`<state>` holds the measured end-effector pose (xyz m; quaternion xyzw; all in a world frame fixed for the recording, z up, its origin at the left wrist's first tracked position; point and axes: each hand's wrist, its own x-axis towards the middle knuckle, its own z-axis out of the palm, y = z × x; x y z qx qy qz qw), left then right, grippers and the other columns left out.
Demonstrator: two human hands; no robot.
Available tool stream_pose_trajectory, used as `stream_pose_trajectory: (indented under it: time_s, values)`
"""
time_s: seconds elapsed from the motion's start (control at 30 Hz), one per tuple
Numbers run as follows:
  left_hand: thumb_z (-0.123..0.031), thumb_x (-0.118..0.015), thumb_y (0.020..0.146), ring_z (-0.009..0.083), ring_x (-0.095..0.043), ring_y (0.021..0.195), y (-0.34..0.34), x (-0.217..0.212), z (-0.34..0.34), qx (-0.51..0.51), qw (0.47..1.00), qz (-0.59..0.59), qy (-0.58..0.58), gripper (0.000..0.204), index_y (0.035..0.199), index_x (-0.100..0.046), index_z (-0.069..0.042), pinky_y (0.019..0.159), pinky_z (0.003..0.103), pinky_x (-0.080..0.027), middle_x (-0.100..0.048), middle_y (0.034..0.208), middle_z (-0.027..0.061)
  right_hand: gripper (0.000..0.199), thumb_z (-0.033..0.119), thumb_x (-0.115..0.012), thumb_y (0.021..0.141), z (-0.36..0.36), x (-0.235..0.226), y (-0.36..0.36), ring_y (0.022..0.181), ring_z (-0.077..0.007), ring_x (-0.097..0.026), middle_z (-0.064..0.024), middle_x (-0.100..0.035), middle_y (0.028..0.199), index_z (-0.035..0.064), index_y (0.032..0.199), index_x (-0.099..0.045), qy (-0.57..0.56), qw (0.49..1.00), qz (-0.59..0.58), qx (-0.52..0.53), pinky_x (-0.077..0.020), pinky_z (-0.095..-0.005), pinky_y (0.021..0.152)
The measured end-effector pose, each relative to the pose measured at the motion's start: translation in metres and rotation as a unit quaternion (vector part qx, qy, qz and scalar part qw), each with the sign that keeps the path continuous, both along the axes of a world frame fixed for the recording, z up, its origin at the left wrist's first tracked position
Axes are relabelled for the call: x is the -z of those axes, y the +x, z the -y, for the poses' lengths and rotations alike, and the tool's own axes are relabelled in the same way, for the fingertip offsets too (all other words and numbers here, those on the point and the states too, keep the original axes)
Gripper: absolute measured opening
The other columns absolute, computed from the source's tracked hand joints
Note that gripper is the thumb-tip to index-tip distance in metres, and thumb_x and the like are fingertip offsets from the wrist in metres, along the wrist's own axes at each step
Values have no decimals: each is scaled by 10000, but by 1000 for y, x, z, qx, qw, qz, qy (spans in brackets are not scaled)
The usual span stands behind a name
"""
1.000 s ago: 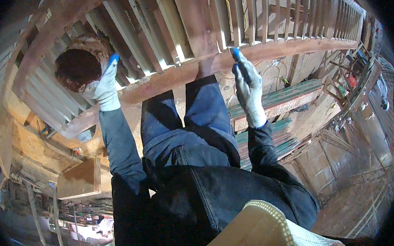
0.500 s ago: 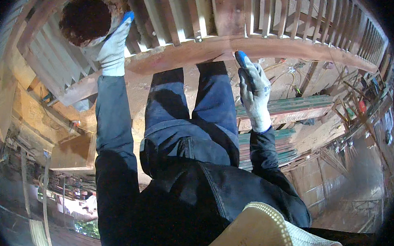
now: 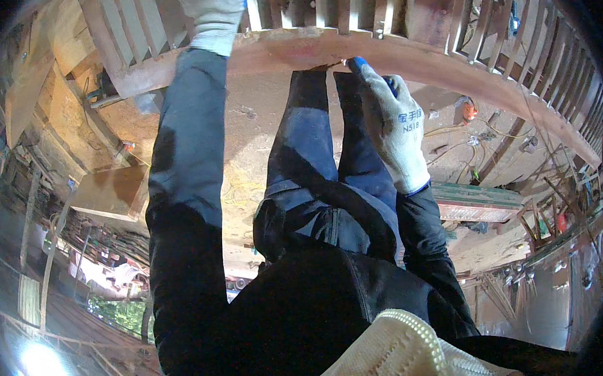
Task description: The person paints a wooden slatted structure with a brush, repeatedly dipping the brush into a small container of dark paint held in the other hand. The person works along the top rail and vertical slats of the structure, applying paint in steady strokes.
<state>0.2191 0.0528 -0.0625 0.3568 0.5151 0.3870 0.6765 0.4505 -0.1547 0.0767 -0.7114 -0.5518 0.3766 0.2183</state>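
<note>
A long reddish-brown wooden frame with upright slats runs across the top, its near rail in front of my legs. My left hand, in a white glove with blue fingertips, reaches over the frame's left part; the picture's upper edge cuts off its fingers, so what they hold is hidden. My right hand, gloved alike, is closed just below the near rail. Between its thumb and fingers sits a small thin thing with a dark brown end, too small to name.
Green-topped stacked boards lie behind on the right. A wooden box stands at left. Cables and a small orange thing are on the floor at right, with piled wood strips farther out.
My left hand has moved up and right, and the round container of dark brown stuff by it has left the picture. My right hand has come up slightly, its fingers now closed.
</note>
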Motion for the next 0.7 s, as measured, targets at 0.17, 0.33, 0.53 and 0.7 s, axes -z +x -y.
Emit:
stream_pose_trajectory:
  time_s: [0.17, 0.33, 0.53, 0.7]
  values:
    - [-135, -717, 838, 174, -586, 1140, -13, -15, -8, 29, 987, -133, 80, 561, 1324, -481, 19, 1040, 308, -453, -642, 1182, 101, 448, 126, -624, 892, -4, 4, -14, 730, -284, -612, -89, -565, 860, 242, 1322, -578, -15, 996, 88, -19, -498, -400, 632]
    - [-172, -760, 775, 187, -582, 1149, -10, -31, -9, 40, 961, -231, 150, 647, 1327, -474, 7, 1040, 318, -452, -631, 1200, 106, 379, 109, -618, 915, -14, 14, -30, 673, -274, -607, -106, -577, 869, 200, 1282, -623, 55, 991, 122, -5, -487, -383, 588]
    - [-218, -810, 698, 201, -578, 1159, -2, -41, -9, 30, 927, -311, 210, 750, 1330, -464, -7, 1041, 330, -452, -618, 1222, 111, 429, 137, -631, 877, -17, 21, -35, 762, -282, -629, -94, -558, 921, 225, 1295, -589, 16, 985, 173, 13, -503, -401, 610]
    - [-256, -852, 635, 214, -574, 1167, 2, -44, -6, 15, 899, -364, 242, 836, 1332, -457, -18, 1041, 340, -451, -607, 1240, 115, 448, 115, -631, 867, -7, 15, -40, 721, -298, -621, -99, -559, 913, 198, 1303, -571, -6, 987, 161, -29, -502, -410, 587]
